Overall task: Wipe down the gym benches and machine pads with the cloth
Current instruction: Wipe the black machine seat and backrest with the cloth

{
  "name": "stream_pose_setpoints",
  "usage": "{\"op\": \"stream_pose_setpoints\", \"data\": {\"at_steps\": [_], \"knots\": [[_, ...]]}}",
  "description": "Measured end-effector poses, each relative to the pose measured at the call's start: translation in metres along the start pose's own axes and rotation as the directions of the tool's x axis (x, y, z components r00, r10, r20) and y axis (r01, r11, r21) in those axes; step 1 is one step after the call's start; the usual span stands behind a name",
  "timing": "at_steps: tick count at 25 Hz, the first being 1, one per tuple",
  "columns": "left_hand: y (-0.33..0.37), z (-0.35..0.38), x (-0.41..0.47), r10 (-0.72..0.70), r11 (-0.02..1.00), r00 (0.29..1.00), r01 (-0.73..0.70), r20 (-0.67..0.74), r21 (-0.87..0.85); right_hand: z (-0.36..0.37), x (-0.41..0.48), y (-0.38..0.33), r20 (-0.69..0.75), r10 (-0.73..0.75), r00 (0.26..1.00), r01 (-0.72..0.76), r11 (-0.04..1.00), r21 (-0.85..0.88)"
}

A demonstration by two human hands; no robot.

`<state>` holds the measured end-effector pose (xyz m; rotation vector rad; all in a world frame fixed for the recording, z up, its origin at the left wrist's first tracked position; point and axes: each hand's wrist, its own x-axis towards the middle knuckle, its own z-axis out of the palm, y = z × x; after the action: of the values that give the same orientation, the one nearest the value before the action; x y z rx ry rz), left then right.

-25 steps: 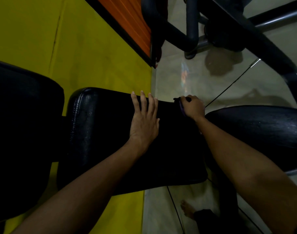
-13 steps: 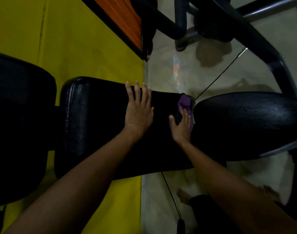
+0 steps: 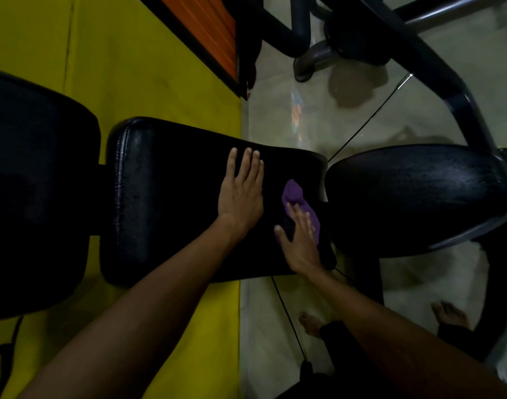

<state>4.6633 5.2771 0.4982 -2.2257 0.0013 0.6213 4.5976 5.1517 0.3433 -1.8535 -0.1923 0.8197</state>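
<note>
Both hands lie flat, fingers straight: left hand [image 3: 240, 194] on the black pad [image 3: 166, 197], right hand [image 3: 300, 240] pressing the purple cloth [image 3: 295, 194] beside it.

Left hand [image 3: 240, 194], right hand [image 3: 300, 239], both flat.

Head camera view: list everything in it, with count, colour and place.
Left pad, middle pad, oval pad: 3, black, in a row left to right.
Cloth: 1, purple, on the middle pad's right end.
Mat: 1, yellow, beneath the left and middle pads.
Panel: 1, orange, top centre.
Machine frame: 1, dark, top right.
Floor: 1, pale tile, right half.
Feet: 2, bare, lower right.
Left hand: 1, flat on the middle pad.
Right hand: 1, flat on the cloth.
</note>
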Motion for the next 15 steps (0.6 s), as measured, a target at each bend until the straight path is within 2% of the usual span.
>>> {"op": "stream_pose_setpoints", "data": {"at_steps": [3, 4, 6, 8, 10, 12, 15], "knots": [[0.009, 0.005, -0.014, -0.005, 1.000, 1.000, 0.005, 0.021, -0.009, -0.012, 0.050, -0.006, -0.017, 0.273, 0.962, -0.272, 0.961, 0.054], [0.010, 0.006, -0.016, -0.015, 1.000, 1.000, 0.015, 0.017, -0.004, -0.014, 0.061, -0.019, -0.013, 0.320, 0.947, -0.318, 0.945, 0.075], [0.012, 0.007, -0.015, -0.023, 0.999, 1.000, 0.023, 0.006, -0.026, -0.009, 0.057, -0.042, -0.035, 0.234, 0.972, -0.233, 0.972, 0.029], [0.015, 0.007, -0.014, -0.006, 0.999, 1.000, 0.007, 0.014, -0.040, 0.001, 0.023, -0.045, -0.047, -0.004, 0.999, 0.004, 1.000, 0.004], [0.017, 0.006, -0.015, 0.020, 0.999, 1.000, -0.019, 0.018, -0.048, 0.009, -0.024, -0.029, 0.013, -0.158, 0.987, 0.159, 0.987, -0.020], [0.018, 0.008, -0.016, 0.023, 0.998, 1.000, -0.023, 0.000, -0.058, 0.007, -0.049, -0.002, 0.078, -0.166, 0.983, 0.170, 0.984, -0.052], [0.019, 0.009, -0.016, 0.017, 0.997, 1.000, -0.018, -0.019, -0.069, 0.002, -0.019, 0.031, 0.037, 0.012, 0.999, -0.009, 0.997, -0.083]]}}
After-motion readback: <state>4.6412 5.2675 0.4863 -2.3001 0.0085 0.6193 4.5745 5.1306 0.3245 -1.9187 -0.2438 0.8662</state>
